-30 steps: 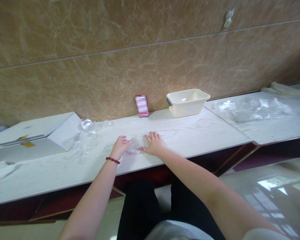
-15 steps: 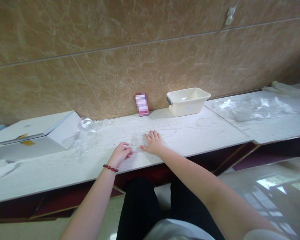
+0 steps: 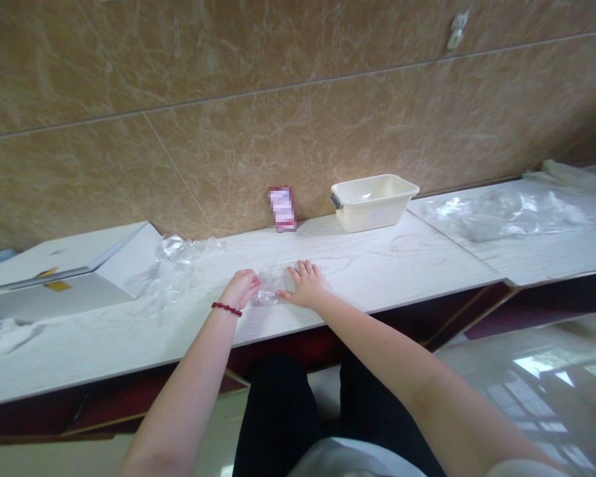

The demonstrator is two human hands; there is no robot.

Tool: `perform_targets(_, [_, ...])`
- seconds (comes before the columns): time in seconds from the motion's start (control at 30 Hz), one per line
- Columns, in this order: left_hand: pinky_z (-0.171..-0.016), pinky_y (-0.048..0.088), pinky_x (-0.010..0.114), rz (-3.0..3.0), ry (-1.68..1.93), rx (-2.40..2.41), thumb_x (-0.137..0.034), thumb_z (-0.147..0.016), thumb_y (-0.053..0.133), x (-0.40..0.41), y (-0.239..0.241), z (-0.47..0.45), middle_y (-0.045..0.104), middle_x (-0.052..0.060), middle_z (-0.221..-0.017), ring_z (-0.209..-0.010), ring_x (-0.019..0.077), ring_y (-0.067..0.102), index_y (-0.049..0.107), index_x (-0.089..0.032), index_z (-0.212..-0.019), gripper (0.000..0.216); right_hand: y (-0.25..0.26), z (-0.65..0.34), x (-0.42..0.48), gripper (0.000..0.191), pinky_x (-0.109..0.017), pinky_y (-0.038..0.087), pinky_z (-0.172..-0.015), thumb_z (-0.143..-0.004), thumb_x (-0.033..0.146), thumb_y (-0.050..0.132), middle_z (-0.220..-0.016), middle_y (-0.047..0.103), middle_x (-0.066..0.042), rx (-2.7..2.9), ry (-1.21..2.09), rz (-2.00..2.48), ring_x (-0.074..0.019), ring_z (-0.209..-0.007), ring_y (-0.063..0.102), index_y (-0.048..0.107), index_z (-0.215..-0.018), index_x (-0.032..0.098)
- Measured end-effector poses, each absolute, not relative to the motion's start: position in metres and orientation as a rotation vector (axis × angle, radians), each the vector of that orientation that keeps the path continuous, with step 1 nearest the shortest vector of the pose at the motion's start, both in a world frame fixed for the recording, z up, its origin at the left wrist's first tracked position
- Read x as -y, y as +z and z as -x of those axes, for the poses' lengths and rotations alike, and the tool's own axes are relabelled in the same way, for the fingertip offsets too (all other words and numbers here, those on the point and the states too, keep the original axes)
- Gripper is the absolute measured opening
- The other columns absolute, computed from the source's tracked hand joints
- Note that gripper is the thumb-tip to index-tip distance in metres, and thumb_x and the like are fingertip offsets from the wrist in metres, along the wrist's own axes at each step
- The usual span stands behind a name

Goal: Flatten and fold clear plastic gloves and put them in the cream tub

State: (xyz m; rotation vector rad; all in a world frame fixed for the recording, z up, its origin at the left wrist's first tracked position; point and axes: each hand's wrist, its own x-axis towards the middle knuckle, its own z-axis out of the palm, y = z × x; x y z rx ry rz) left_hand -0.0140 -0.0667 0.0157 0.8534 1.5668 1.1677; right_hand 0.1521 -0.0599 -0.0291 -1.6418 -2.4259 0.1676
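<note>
A small clear plastic bag [image 3: 272, 283] lies flat on the whitish wood-grain counter [image 3: 367, 265], between my two hands. My left hand [image 3: 242, 286], with a dark red bead bracelet at the wrist, has its fingers drawn together at the bag's left edge and looks closed on it. Flat across the bag's right end rests my right hand [image 3: 306, 283], its fingers spread and holding nothing. Part of the bag is hidden beneath that palm.
Against the tiled wall stand a phone-like object [image 3: 283, 209] with a blurred face and a cream plastic bin [image 3: 377, 215]. A white box [image 3: 114, 265] sits at left beside crumpled clear plastic [image 3: 176, 268]. More clear plastic [image 3: 501, 215] lies at right.
My left hand has shifted up a little, and its fingers have closed in at the bag's left edge. My right hand stays in place.
</note>
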Motion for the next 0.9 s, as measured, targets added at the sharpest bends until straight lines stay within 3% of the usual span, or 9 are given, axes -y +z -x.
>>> perform_targets(0.17, [-0.067,0.045,0.023,-0.905,1.143,-1.561,-0.007,-0.072,0.038,0.056,0.013,0.011,0.050,0.001,-0.061,-0.059,0.0082,0.055,0.039,-0.015,-0.066,0.010,-0.026,-0.153,0.062,0.085,-0.044,0.004,-0.094,-0.064,0.072,0.021,-0.135,0.014,-0.014,2.443,0.153,1.626,-0.0315,-0.122,0.006,0.019,-0.130,0.019])
perform_targets(0.27, [-0.067,0.044,0.024,-1.011,1.120,-1.594,-0.006,-0.068,0.044,0.053,0.009,0.011,0.050,0.000,-0.062,-0.061,0.0089,0.055,0.042,-0.015,-0.071,0.010,-0.022,-0.153,0.065,0.081,-0.046,0.005,-0.093,-0.065,0.072,0.019,-0.136,0.013,-0.012,2.439,0.129,1.587,-0.0324,-0.122,0.006,0.021,-0.130,0.022])
perform_targets(0.43, [-0.068,0.042,0.025,-1.268,1.050,-1.708,-0.005,-0.055,0.057,0.055,0.000,0.010,0.055,0.002,-0.075,-0.071,0.0126,0.055,0.050,-0.014,-0.081,0.028,-0.020,-0.153,0.066,0.078,-0.048,0.004,-0.092,-0.065,0.072,0.019,-0.135,0.017,-0.012,2.460,0.146,1.579,-0.0331,-0.121,0.008,0.026,-0.128,0.025])
perform_targets(0.67, [-0.067,0.043,0.026,-1.528,0.871,-1.828,-0.001,-0.057,0.052,0.053,-0.006,0.016,0.058,0.004,-0.074,-0.074,0.0155,0.056,0.053,-0.015,-0.081,0.028,-0.017,-0.153,0.067,0.075,-0.048,0.000,-0.093,-0.067,0.069,0.023,-0.135,0.016,-0.010,2.507,0.191,1.611,-0.0323,-0.122,0.005,0.024,-0.128,0.026])
perform_targets(0.77, [-0.076,0.041,0.028,-1.609,0.847,-1.846,-0.001,-0.058,0.051,0.051,-0.003,0.018,0.058,0.006,-0.085,-0.084,0.0171,0.055,0.055,-0.015,-0.083,0.029,-0.018,-0.152,0.067,0.074,-0.049,-0.001,-0.093,-0.067,0.068,0.023,-0.136,0.014,-0.009,2.512,0.190,1.620,-0.0326,-0.122,0.005,0.023,-0.128,0.027])
perform_targets(0.9, [-0.094,0.026,0.031,-1.906,0.940,-1.760,-0.005,-0.063,0.049,0.053,0.000,-0.004,0.051,0.009,-0.108,-0.107,0.0204,0.042,0.055,-0.017,-0.093,0.033,-0.021,-0.152,0.066,0.073,-0.050,0.000,-0.092,-0.067,0.066,0.027,-0.136,0.014,-0.010,2.504,0.167,1.597,-0.0337,-0.122,0.006,0.024,-0.128,0.026])
